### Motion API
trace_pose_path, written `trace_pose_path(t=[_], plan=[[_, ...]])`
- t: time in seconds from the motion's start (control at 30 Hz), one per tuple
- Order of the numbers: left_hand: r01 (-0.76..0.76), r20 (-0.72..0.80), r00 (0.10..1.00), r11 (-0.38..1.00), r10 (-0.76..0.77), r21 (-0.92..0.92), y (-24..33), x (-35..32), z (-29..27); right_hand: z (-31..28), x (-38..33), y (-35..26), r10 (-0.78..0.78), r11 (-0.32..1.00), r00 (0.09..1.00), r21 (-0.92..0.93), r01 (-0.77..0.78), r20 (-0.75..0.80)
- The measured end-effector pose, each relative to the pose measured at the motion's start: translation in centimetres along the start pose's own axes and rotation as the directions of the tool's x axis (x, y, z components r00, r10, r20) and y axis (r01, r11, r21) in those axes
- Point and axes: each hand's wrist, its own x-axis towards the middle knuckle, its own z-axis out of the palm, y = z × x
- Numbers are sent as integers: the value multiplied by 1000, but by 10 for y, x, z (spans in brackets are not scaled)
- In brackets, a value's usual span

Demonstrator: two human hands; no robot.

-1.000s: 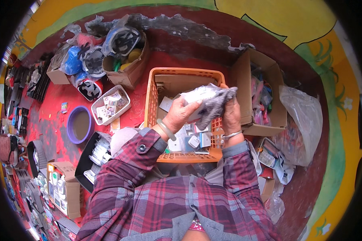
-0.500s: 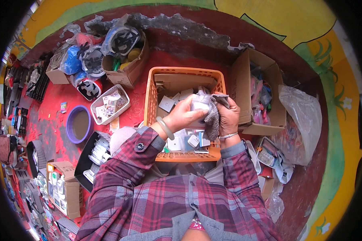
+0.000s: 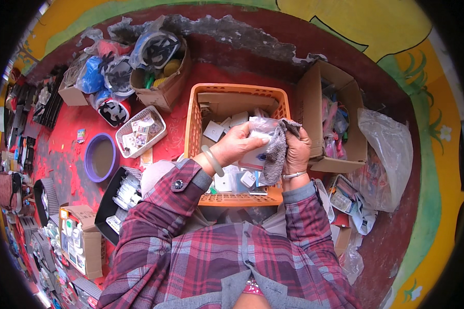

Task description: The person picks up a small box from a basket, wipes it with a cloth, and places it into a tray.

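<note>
Over the orange plastic basket (image 3: 195, 110) my two hands are close together. My left hand (image 3: 237, 147) pinches a small clear plastic packet (image 3: 256, 155) with something white inside; its exact contents cannot be made out. Bunched in my right hand (image 3: 297, 152) is a grey fuzzy cloth (image 3: 277, 157), which lies against the packet's right side. Below them the basket holds small white boxes (image 3: 213, 131) and several white plastic pieces (image 3: 248, 178), along with a cardboard sheet (image 3: 232, 100) at its far side.
Left of the basket are a white basket of small items (image 3: 157, 135), a purple basin (image 3: 89, 159) and a black bin (image 3: 106, 206). A cardboard box with bagged helmets (image 3: 165, 95) stands far left. Another open cardboard box (image 3: 310, 103) and clear plastic sheeting (image 3: 389, 159) lie right.
The packet has turned so that more of its flat face shows, with a dark blue mark on it. The cloth now hangs spread along its right edge. Both hands have shifted slightly.
</note>
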Motion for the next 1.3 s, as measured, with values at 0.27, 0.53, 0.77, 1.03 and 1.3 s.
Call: trace_pose_path(t=[0.27, 0.53, 0.77, 1.03, 1.3], plan=[[15, 28, 999, 1000, -15, 0, 6, -1, 3, 0, 2, -4, 23, 999, 1000, 24, -23, 21], [9, 19, 1000, 999, -9, 32, -4, -1, -4, -2, 8, -8, 63, 998, 998, 13, -63, -5], [44, -8, 999, 998, -44, 40, -7, -1, -5, -11, 11, -8, 40, 998, 994, -44, -45, -101], [177, 19, 983, 968, -183, 179, 22, -19, -27, -45, 34, -54, 94, 956, 987, 265, -126, 128], [346, 124, 875, 784, -468, 516, 30, -19, -19, -10, 9, -40, 321, 936, 805, -40, -349, 499]])
